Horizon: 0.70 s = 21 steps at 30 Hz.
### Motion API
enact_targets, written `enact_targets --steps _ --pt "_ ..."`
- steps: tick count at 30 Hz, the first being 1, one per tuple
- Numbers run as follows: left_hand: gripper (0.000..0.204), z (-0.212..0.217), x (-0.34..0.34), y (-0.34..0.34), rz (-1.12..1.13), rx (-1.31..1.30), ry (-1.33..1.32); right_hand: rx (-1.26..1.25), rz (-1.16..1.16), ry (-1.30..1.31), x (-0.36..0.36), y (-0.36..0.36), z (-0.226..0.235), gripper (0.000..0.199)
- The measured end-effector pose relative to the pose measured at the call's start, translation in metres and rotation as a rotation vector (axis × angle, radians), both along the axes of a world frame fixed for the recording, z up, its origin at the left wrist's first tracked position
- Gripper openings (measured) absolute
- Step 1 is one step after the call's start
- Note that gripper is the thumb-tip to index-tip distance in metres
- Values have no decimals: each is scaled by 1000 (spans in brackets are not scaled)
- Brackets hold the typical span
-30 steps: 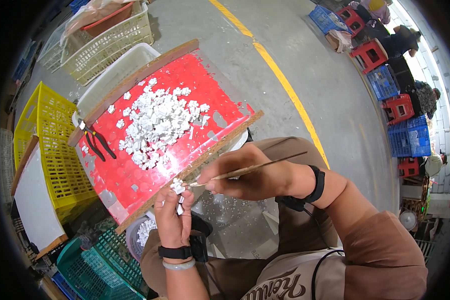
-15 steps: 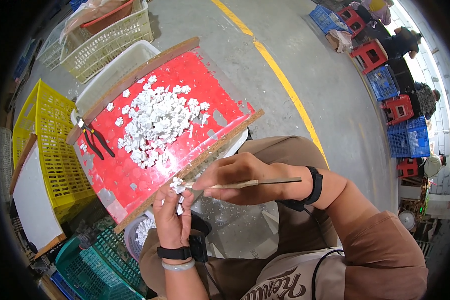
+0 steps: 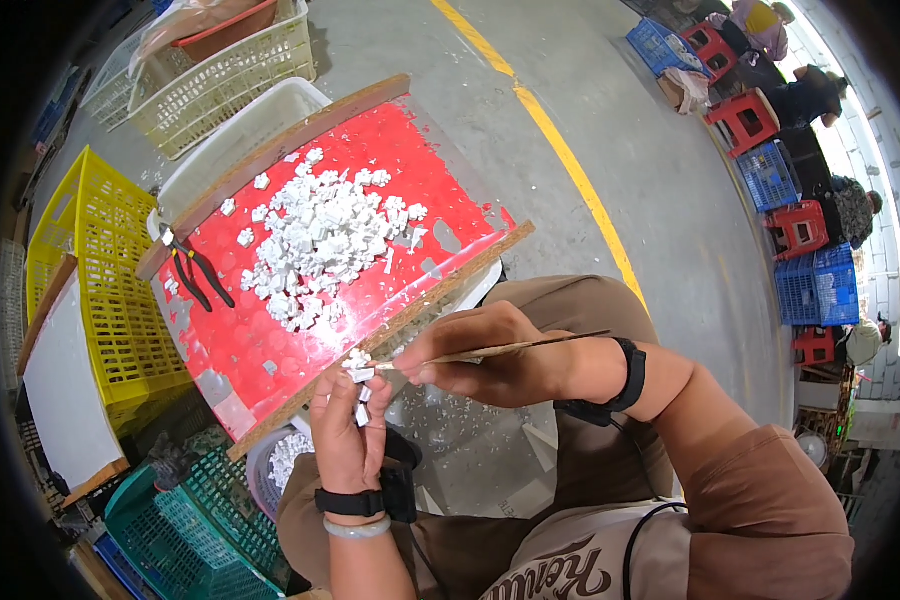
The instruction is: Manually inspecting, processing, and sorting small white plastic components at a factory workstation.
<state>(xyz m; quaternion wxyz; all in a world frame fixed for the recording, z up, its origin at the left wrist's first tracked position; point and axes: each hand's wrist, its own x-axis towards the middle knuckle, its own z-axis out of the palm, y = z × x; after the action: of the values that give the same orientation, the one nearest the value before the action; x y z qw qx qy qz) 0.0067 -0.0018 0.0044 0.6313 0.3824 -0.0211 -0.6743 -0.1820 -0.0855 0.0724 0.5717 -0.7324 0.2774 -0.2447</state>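
Since half a second ago, we see the rear end of the thin stick tool (image 3: 510, 349) swing up and away from us in the right hand (image 3: 485, 350), whose fingers are closed around its shaft. Our left hand (image 3: 348, 435) is partly curled, pinching a small white piece (image 3: 359, 373) between thumb and fingers at the bench's near edge, with more white pieces (image 3: 363, 412) tucked lower among the fingers. The tool's tip is at the pinched piece; whether it touches, we cannot tell.

On our red-topped bench (image 3: 425, 165), a pile of white pieces (image 3: 320, 235) lies in the middle, with pliers (image 3: 201, 278) to its left. A yellow crate (image 3: 110, 300) stands left of the bench; a yellow line (image 3: 575, 180) crosses the grey floor (image 3: 660, 190). Along the far right, people sit near red stools (image 3: 743, 122) and blue crates (image 3: 818, 288).
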Motion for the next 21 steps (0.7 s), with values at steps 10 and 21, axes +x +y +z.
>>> enact_targets --steps 10,21 --pt "11 -6 2 1 5 -26 5 94 -9 -115 4 -1 0 18" --pt "21 0 0 -1 2 -2 41 192 -92 -199 1 -9 -11 20"
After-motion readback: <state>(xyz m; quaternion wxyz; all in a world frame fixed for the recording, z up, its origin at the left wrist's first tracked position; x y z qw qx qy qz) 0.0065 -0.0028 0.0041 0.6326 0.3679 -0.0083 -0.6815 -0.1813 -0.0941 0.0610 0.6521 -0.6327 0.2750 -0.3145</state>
